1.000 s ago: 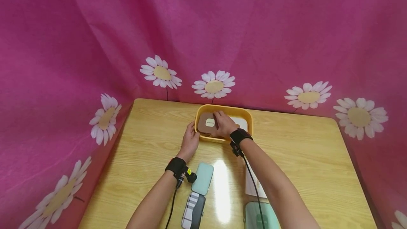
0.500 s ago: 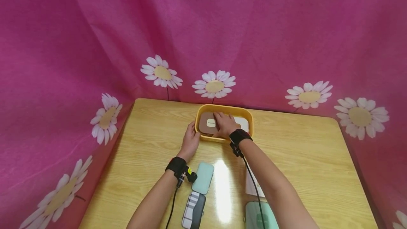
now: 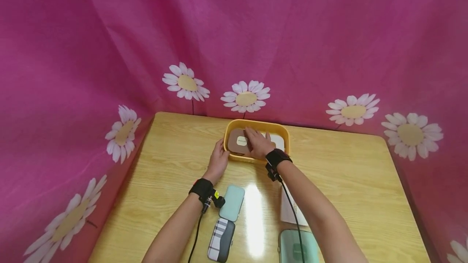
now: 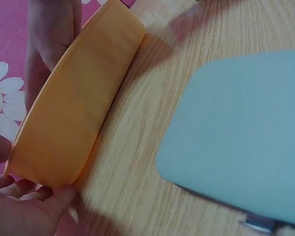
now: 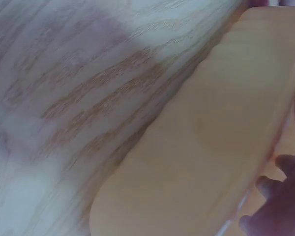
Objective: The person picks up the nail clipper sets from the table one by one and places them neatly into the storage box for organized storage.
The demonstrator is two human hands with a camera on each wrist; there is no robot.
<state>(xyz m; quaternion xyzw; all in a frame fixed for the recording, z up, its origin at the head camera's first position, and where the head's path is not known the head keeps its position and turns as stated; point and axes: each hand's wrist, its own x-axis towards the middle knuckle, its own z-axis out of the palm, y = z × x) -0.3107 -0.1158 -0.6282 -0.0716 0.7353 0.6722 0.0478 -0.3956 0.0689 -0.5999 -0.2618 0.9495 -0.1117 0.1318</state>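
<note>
At the back of the table stands a yellow bin [image 3: 257, 160] holding a brown case [image 3: 234, 146] with a pale square label and a white item [image 3: 278, 141] to its right. My left hand [image 3: 217, 162] grips the bin's left end. In the left wrist view, the fingers [image 4: 37, 196] curl round the outer bottom corner of its wall. Inside the bin, my right hand [image 3: 260, 144] rests on the brown case's right part with its fingers spread. The right wrist view shows a few of its fingertips [image 5: 270, 187] beyond the blurred wall; its palm is hidden.
Nearer the person lie a pale teal case [image 3: 232, 203], a plaid-and-grey case [image 3: 221, 240], a white flat box [image 3: 290, 210] and a mint-green case [image 3: 296, 246] partly out of frame. A pink daisy-patterned curtain [image 3: 292, 52] hangs behind the wooden table [image 3: 347, 173].
The right hand's fingers have shifted very slightly left over the brown case. The left hand and the bin have stayed in place.
</note>
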